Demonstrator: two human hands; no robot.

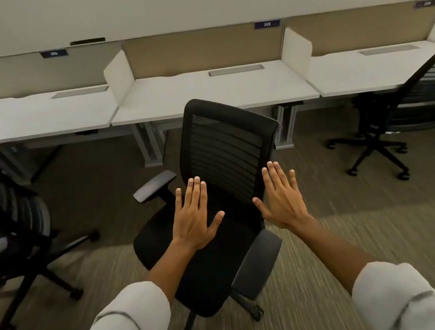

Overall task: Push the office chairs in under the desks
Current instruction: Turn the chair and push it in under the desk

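Note:
A black mesh-backed office chair (224,142) stands on the carpet in front of the middle white desk (203,96), its seat turned toward me and its backrest toward the desk. My left hand (196,216) hovers flat over the seat, fingers spread, holding nothing. My right hand (282,198) is open too, beside the backrest's right edge above the right armrest (257,263). Whether either hand touches the chair I cannot tell. A second chair (13,215) stands at the left, pulled out from the left desk (43,117). A third chair (405,108) sits partly under the right desk (363,72).
White divider panels (119,75) separate the desks, with a tan back panel (198,50) behind them. Grey desk legs (150,148) flank the middle bay. Striped carpet (354,230) covers the floor around the chairs.

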